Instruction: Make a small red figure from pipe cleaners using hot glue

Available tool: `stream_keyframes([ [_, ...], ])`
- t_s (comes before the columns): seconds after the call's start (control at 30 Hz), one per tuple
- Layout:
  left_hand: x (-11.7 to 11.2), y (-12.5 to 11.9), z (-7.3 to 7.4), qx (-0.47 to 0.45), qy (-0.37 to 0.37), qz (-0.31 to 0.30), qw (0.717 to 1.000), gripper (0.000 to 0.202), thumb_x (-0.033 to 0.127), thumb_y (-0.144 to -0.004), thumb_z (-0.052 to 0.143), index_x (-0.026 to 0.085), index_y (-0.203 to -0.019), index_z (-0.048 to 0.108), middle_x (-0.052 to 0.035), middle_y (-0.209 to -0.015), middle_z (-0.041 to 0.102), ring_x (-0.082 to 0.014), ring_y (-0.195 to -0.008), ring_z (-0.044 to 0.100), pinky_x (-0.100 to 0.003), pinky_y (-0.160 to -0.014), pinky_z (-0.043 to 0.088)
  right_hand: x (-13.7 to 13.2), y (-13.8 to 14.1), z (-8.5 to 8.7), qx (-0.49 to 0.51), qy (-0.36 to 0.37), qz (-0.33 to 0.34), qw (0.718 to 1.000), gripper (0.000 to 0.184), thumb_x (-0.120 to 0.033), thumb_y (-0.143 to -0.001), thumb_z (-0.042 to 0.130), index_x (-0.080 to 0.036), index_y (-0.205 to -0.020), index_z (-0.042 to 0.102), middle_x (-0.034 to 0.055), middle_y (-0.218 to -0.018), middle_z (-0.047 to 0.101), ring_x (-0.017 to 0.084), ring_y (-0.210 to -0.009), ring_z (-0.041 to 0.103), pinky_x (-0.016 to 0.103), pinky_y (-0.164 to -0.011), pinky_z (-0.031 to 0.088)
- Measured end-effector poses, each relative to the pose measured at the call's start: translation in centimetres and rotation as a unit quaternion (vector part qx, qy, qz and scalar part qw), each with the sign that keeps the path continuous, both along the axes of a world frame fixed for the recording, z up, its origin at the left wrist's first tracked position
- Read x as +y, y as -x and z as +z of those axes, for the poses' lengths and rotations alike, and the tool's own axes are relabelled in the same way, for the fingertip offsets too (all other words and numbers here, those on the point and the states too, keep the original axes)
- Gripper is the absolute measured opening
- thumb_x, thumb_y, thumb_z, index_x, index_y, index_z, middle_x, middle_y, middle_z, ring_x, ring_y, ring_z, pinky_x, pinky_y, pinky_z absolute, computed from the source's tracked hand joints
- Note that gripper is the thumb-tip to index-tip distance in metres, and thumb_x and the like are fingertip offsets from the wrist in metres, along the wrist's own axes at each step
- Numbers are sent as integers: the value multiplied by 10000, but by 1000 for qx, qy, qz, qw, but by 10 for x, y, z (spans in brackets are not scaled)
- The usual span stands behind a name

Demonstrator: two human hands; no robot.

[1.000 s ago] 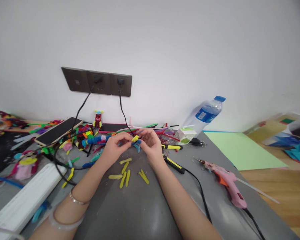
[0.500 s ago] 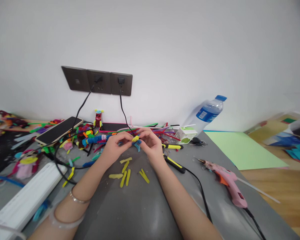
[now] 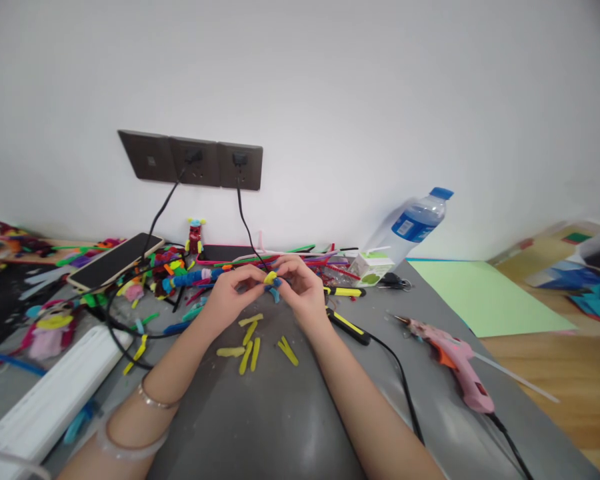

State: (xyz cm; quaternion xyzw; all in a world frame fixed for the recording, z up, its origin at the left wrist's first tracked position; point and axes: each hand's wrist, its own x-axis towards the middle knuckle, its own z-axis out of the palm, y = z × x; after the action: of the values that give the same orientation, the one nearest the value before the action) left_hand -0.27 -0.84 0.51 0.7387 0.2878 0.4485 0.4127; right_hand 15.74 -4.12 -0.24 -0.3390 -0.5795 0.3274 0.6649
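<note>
Between the fingertips of both hands is a small yellow pipe cleaner piece point(image 3: 270, 277), curled or folded; its exact shape is partly hidden by the fingers. My left hand point(image 3: 239, 293) pinches it from the left, thumb and index finger together. From the right, my right hand point(image 3: 300, 291) pinches it with thumb and fingers, close against the left fingertips. A bit of light blue pipe cleaner point(image 3: 275, 294) shows just under the fingers. Several short yellow pipe cleaner pieces point(image 3: 249, 357) lie on the grey table below the hands, with a crossed yellow pair point(image 3: 288, 351) to their right.
A pink glue gun point(image 3: 455, 360) lies at the right, beside green paper point(image 3: 480, 297). Black-and-yellow tools point(image 3: 347, 325) sit near my right wrist. A tilted water bottle point(image 3: 415, 223) leans on the wall. At left are a phone point(image 3: 115, 261), a white power strip point(image 3: 60, 393) and pipe-cleaner dolls point(image 3: 53, 327).
Both hands stay almost in place, still pinching the yellow piece, which has turned slightly between the fingertips. The whole view has shifted a little.
</note>
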Motion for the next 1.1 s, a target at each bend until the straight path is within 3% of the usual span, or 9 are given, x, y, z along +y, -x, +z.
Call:
stream_keyframes([
  [0.47,1,-1,-4,14,-19,13,1000,113,259,-838,635,164,-843,695,-58,-853,707,-162,-770,634,-249,-689,502,2,1,-5,16,15,4,1000,142,-327,-808,686,-229,-874,607,48,-942,623,200,-925,579,331,-801,452],
  [1.1,3,-1,-10,4,-45,21,999,106,263,-860,620,179,-840,682,-56,-878,709,-163,-796,635,-258,-711,502,1,1,-3,2,5,-5,1000,106,-313,-805,697,-223,-817,643,71,-968,624,219,-977,591,341,-792,471],
])
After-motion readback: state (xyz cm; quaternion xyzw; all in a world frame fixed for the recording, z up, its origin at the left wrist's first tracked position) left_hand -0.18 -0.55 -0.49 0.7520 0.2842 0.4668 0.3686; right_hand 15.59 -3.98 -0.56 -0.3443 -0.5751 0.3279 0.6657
